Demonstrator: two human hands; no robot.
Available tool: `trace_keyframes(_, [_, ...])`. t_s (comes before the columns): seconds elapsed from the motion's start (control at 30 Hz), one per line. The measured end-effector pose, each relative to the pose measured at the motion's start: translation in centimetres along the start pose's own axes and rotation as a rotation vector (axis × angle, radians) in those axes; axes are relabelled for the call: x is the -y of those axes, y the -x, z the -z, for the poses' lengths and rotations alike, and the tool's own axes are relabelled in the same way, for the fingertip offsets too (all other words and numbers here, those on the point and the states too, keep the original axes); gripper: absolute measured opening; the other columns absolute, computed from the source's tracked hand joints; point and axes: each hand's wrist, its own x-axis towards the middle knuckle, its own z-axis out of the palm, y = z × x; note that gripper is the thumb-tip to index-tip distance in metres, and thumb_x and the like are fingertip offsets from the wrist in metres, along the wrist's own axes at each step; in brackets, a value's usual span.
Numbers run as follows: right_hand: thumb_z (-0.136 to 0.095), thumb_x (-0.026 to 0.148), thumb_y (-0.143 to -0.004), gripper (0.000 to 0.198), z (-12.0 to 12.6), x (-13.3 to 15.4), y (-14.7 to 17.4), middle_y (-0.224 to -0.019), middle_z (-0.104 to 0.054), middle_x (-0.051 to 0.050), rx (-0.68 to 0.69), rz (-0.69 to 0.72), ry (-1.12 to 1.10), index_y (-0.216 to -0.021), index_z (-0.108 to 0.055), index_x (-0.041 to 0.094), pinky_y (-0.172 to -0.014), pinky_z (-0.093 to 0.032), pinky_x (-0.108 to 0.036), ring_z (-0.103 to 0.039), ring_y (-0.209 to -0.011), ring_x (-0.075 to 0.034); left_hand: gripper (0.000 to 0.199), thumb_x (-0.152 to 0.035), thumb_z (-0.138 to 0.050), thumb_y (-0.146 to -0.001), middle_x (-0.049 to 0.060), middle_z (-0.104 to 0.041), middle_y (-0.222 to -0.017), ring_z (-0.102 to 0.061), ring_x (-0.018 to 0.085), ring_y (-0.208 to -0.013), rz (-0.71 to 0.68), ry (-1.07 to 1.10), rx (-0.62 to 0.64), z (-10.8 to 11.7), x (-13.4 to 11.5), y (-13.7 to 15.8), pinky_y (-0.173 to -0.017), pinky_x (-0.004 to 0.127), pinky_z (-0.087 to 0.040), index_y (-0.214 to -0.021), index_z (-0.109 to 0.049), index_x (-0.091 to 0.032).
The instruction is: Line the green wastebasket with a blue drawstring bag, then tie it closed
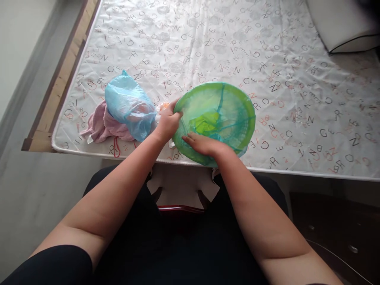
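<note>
A round green plastic basket (pixel 251 122), lined with thin blue-green film, rests tilted at the front edge of the mattress. My left hand (pixel 170 122) is closed on its left rim, thumb on the inner side. Inside the basket, my right hand (pixel 202 144) lies with fingers stretched out against the lining near the front left wall. Just beyond those fingers sits a crumpled light green plastic piece (pixel 205 122). Left of my left hand lies a puffed-up light blue plastic bag (pixel 128 99), whose contents I cannot make out.
A pink towel (pixel 102 123) lies partly under the blue bag, with a red cord loop (pixel 116 148) beside it. The letter-printed mattress (pixel 297 111) has a wooden bed frame (pixel 52 95) along its left. A white pillow-like object (pixel 344 25) stands at the far right.
</note>
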Motion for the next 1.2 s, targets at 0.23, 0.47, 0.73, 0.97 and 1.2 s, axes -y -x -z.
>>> trace_keyframes(0.23, [-0.032,0.062,-0.115,0.075,0.4,-0.4,-0.5,-0.183,-0.038,-0.019,0.092,-0.151,0.120,-0.171,-0.049,0.016,-0.136,-0.029,-0.069,-0.038,-0.168,-0.044,0.046,-0.017,-0.060,-0.078,0.007,-0.078,-0.115,-0.072,0.029,-0.114,0.156,0.073,-0.100,-0.5,-0.6,0.3,-0.108,0.043,-0.061,-0.123,-0.074,-0.019])
trace_keyframes(0.47, [-0.032,0.042,-0.118,0.065,0.0,-0.2,-0.5,-0.189,-0.019,-0.018,-0.197,-0.091,0.343,-0.176,-0.038,0.015,-0.137,-0.018,-0.076,-0.018,-0.177,-0.040,0.029,-0.009,-0.062,-0.077,0.006,-0.078,-0.110,-0.069,0.029,-0.121,0.108,-0.004,-0.066,-1.1,-2.9,0.8,-0.114,0.041,-0.057,-0.103,-0.071,-0.019])
trace_keyframes(0.73, [-0.039,0.034,-0.113,0.047,1.2,0.8,0.6,-0.144,-0.075,-0.022,0.011,-0.175,0.361,-0.139,-0.074,0.017,-0.112,-0.054,-0.059,-0.073,-0.131,-0.041,0.033,-0.011,-0.058,-0.078,0.006,-0.074,-0.106,-0.070,0.028,-0.110,0.188,0.051,-0.119,-1.1,-2.5,1.0,-0.105,0.040,-0.059,-0.108,-0.070,-0.019])
trace_keyframes(0.97, [-0.047,0.043,-0.115,0.050,2.2,-0.5,0.5,-0.167,-0.059,-0.021,-0.134,-0.145,0.427,-0.155,-0.062,0.017,-0.125,-0.047,-0.060,-0.056,-0.153,-0.040,0.037,-0.015,-0.058,-0.077,0.007,-0.073,-0.110,-0.070,0.028,-0.107,0.181,0.074,-0.115,-1.1,-2.0,0.9,-0.103,0.041,-0.059,-0.111,-0.070,-0.018])
trace_keyframes(1.2, [-0.035,0.032,-0.112,0.058,1.5,0.9,0.1,-0.178,-0.048,-0.013,-0.291,-0.069,-0.023,-0.166,-0.052,0.021,-0.134,-0.042,-0.053,-0.048,-0.163,-0.031,0.034,-0.021,-0.061,-0.080,0.007,-0.073,-0.108,-0.071,0.029,-0.112,0.176,0.117,-0.090,-1.4,-1.5,0.7,-0.105,0.042,-0.060,-0.113,-0.071,-0.020])
